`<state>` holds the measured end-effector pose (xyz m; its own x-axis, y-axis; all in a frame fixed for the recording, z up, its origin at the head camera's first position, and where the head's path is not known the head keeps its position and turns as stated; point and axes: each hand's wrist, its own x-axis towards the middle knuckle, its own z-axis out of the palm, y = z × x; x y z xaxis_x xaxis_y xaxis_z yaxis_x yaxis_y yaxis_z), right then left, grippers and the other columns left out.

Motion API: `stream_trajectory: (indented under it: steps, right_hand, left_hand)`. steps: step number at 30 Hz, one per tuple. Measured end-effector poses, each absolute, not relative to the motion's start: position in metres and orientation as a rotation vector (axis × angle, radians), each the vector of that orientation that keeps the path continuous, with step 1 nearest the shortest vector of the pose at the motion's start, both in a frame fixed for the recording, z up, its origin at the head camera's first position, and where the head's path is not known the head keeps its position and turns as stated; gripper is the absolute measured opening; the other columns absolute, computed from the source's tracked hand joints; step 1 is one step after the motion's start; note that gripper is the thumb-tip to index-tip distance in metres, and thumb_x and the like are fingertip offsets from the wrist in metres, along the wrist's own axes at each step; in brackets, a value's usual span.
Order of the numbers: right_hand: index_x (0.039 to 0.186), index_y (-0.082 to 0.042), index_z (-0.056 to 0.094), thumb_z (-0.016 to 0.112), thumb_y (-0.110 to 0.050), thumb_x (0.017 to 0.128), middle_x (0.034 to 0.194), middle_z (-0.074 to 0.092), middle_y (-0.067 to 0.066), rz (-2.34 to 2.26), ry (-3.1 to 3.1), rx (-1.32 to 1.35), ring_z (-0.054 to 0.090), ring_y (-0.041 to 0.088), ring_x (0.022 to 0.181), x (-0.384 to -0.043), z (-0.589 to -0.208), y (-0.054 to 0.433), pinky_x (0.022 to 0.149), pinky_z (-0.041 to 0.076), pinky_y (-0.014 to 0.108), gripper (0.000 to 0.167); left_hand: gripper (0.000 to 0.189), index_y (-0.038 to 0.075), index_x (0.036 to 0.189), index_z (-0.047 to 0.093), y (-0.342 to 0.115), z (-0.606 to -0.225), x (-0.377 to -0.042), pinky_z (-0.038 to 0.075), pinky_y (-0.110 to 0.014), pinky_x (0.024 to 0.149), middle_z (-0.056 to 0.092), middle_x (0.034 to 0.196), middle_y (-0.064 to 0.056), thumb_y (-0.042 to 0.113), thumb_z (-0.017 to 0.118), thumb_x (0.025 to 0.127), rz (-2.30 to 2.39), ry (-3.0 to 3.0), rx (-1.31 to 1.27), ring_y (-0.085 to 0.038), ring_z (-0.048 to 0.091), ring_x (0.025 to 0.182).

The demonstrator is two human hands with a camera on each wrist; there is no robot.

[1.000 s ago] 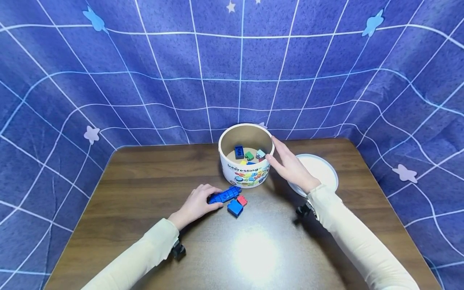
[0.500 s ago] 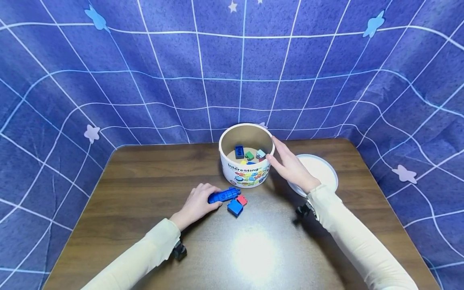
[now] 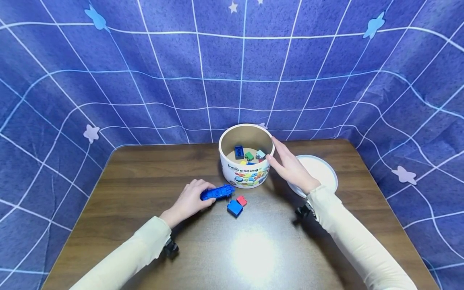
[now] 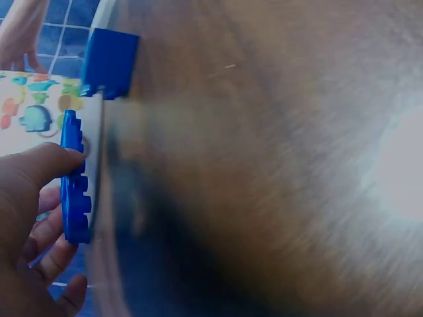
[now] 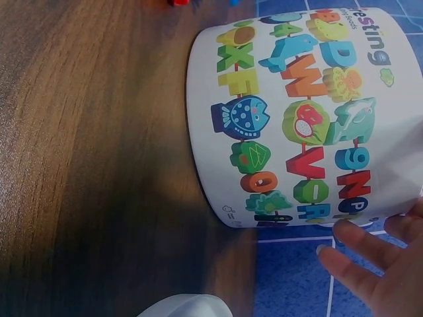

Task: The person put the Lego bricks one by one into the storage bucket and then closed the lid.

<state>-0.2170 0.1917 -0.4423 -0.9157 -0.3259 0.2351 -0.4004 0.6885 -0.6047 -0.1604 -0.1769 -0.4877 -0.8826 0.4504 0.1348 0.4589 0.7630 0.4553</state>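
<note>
A long, flat blue building-block piece (image 3: 221,192) with studs along one side is pinched between the thumb and fingers of my left hand (image 3: 188,199); the left wrist view shows the same blue piece (image 4: 76,191) edge-on. Just right of it on the table lie a square blue block (image 3: 235,208) and a small red block (image 3: 241,200), side by side. Straight fingers of my right hand (image 3: 288,165) touch the right side of a white round tub (image 3: 246,179) printed with letters and pictures. In the right wrist view, the right hand (image 5: 390,271) meets the tub near its rim.
Inside the tub are a dark blue block (image 3: 239,152), a green block (image 3: 249,156), a pale blue block (image 3: 260,154) and a few others partly hidden. A white plate-like disc (image 3: 320,173) lies right of the tub. A blue curtain (image 3: 163,80) hangs behind the wooden table (image 3: 152,161).
My left hand has drawn the long blue piece a little to the left, away from the blue and red blocks. The right hand and tub have stayed in place.
</note>
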Motion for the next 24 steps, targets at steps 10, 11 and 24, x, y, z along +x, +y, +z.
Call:
stream_trajectory:
  steps: [10, 11, 24]
  right_hand:
    - [0.167, -0.009, 0.019, 0.047, -0.051, 0.108, 0.17, 0.026, 0.015, 1.033, -2.768, 0.614, 0.029, 0.033, 0.155, -0.219, -0.444, 0.192, 0.124, 0.03, 0.053, 0.078]
    - [0.167, -0.009, 0.019, 0.048, -0.05, 0.108, 0.17, 0.026, 0.015, 1.036, -2.764, 0.617, 0.029, 0.033, 0.155, -0.219, -0.444, 0.191, 0.124, 0.03, 0.053, 0.078]
    - [0.168, -0.011, 0.018, 0.046, -0.053, 0.108, 0.171, 0.025, 0.015, 1.019, -2.792, 0.597, 0.03, 0.033, 0.155, -0.217, -0.443, 0.191, 0.124, 0.03, 0.053, 0.079]
  left_hand:
    - [0.035, 0.011, 0.118, 0.074, -0.191, -0.441, -0.165, 0.045, -0.046, 0.087, 0.071, 0.105, -0.004, 0.023, 0.086, 0.086, -0.872, -2.832, -0.826, -0.024, 0.057, 0.098]
    - [0.035, 0.011, 0.118, 0.074, -0.192, -0.436, -0.165, 0.045, -0.046, 0.088, 0.071, 0.104, -0.003, 0.022, 0.086, 0.086, -0.883, -2.822, -0.832, -0.024, 0.058, 0.098]
    - [0.035, 0.012, 0.12, 0.074, -0.182, -0.383, -0.176, 0.048, -0.042, 0.083, 0.069, 0.1, -0.002, 0.021, 0.085, 0.088, -0.983, -2.757, -0.899, -0.023, 0.057, 0.097]
